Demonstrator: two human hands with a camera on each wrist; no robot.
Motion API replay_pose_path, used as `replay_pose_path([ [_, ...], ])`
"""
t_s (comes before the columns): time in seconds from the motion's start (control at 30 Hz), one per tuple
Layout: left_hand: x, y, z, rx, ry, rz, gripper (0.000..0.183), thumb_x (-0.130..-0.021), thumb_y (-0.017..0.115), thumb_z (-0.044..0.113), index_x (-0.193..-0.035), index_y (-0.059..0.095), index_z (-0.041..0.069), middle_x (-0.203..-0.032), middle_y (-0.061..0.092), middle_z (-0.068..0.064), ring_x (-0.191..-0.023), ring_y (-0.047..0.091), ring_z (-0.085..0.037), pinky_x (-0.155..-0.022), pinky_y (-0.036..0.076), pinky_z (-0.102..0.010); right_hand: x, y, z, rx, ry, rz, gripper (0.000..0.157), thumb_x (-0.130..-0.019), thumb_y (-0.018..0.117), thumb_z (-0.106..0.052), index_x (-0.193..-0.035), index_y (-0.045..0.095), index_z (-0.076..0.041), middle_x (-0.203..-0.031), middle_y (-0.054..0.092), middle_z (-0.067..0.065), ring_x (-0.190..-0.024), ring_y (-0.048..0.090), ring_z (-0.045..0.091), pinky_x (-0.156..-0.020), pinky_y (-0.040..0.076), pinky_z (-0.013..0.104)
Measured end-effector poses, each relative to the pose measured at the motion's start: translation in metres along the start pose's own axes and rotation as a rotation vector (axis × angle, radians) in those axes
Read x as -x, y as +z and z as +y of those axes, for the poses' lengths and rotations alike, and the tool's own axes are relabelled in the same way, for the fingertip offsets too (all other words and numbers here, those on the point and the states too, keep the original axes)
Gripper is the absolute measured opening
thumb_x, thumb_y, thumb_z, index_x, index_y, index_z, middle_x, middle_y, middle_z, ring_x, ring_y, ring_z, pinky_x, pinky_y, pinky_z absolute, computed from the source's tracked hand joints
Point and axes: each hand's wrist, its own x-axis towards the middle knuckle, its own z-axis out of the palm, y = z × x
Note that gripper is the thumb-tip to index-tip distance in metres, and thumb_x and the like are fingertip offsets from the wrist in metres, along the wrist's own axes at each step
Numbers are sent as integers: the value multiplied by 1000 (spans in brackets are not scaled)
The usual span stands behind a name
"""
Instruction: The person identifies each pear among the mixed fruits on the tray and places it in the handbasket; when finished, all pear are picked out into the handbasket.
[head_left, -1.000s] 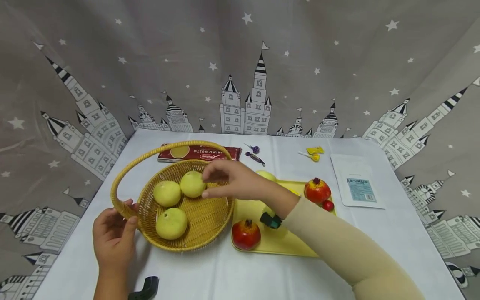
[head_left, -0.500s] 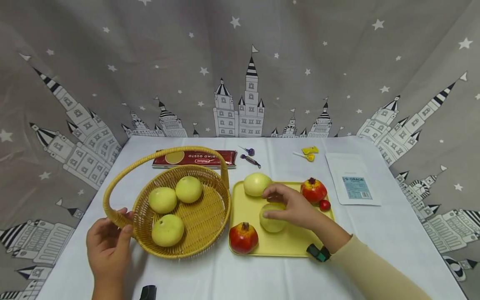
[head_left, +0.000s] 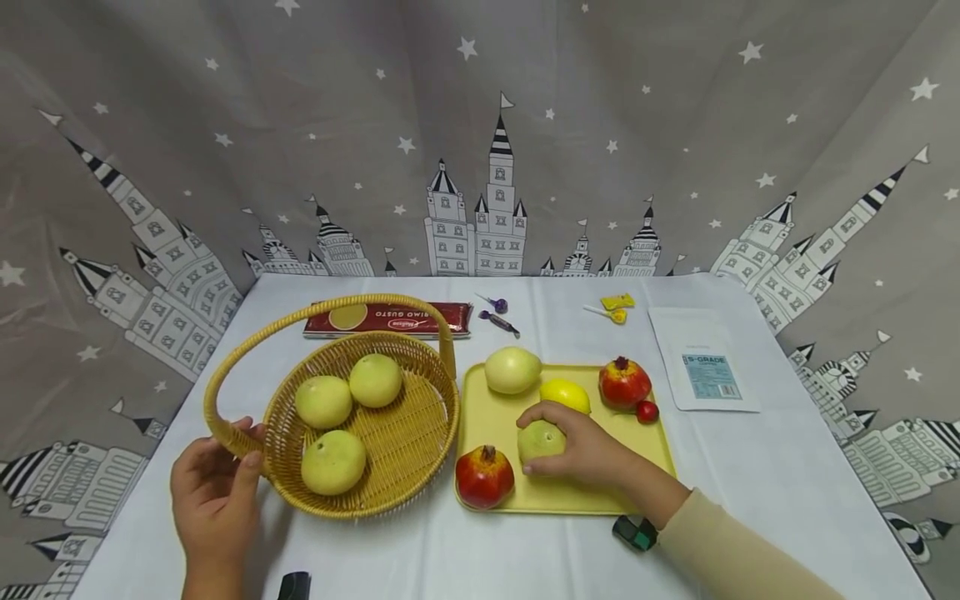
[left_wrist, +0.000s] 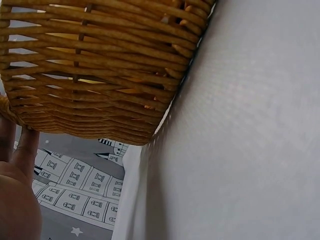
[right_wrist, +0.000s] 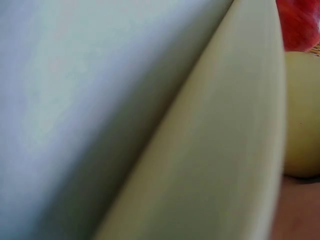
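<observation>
My left hand (head_left: 217, 504) grips the base of the yellow wicker basket's handle (head_left: 232, 433), at its left side. Inside the wicker basket (head_left: 405, 442) lie three round pale yellow-green fruits (head_left: 333, 462). Over the yellow tray (head_left: 600, 500), my right hand (head_left: 581, 446) holds another round yellow-green fruit (head_left: 542, 440), thumb at the near side and fingers over the far side. A pomegranate (head_left: 485, 477) stands at the tray's front left corner. Behind the held fruit lie a pale oval fruit (head_left: 513, 370) and a lemon (head_left: 566, 396). The right wrist view shows mostly the tray's edge (right_wrist: 240, 125).
A second pomegranate (head_left: 624, 383) and a small red fruit (head_left: 647, 412) sit at the tray's back right. Behind the basket lies a red biscuit pack (head_left: 390, 321). Wrapped candies (head_left: 498, 322), a yellow lollipop (head_left: 618, 316) and a white coffee pouch (head_left: 705, 358) are farther back.
My right hand has moved from over the basket rightward to the tray and taken hold of the round fruit there. My left hand stays at the basket handle.
</observation>
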Motion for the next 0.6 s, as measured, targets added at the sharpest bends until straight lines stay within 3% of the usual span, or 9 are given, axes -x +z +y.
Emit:
replay_pose_path([
  [0.17,0,0,-1,13,3,-3,46,-82,59,-22,-122,37,-17,-122,53,-30,-112,61,-31,-100,49,-32,-3,-4,-7,-2,-3,1,49,-75,82,-39,-117,59,-32,-113,57,-9,-99,54,19,-85,53,36],
  [0.27,1,0,0,0,-1,-3,46,-82,58,-23,-122,37,-17,-122,53,-29,-112,61,-30,-100,49,-31,-10,-11,-27,-19,-51,17,49,-75,83,-37,-117,61,-27,-110,58,-5,-94,56,21,-76,57,34],
  [0.43,1,0,2,-11,-14,8,46,-82,58,-23,-123,37,-16,-123,53,-28,-112,61,-29,-100,49,-31,-32,-18,-87,-41,-270,-18,45,-75,84,-30,-114,62,-25,-114,60,-8,-95,57,17,-74,57,33],
  [0.53,1,0,1,28,-2,6,46,-82,58,-24,-122,37,-17,-122,53,-29,-112,61,-30,-100,49,-32,-50,-10,-120,-26,-414,-72,42,-75,84,-32,-111,62,-26,-113,61,-10,-94,56,12,-73,57,29],
  [0.6,0,1,-1,54,11,-1,46,-82,57,-25,-122,38,-17,-122,53,-30,-112,61,-31,-100,49,-33,-63,-1,-137,-19,-461,-108,42,-75,84,-33,-110,62,-25,-111,62,-9,-94,56,11,-75,56,27],
])
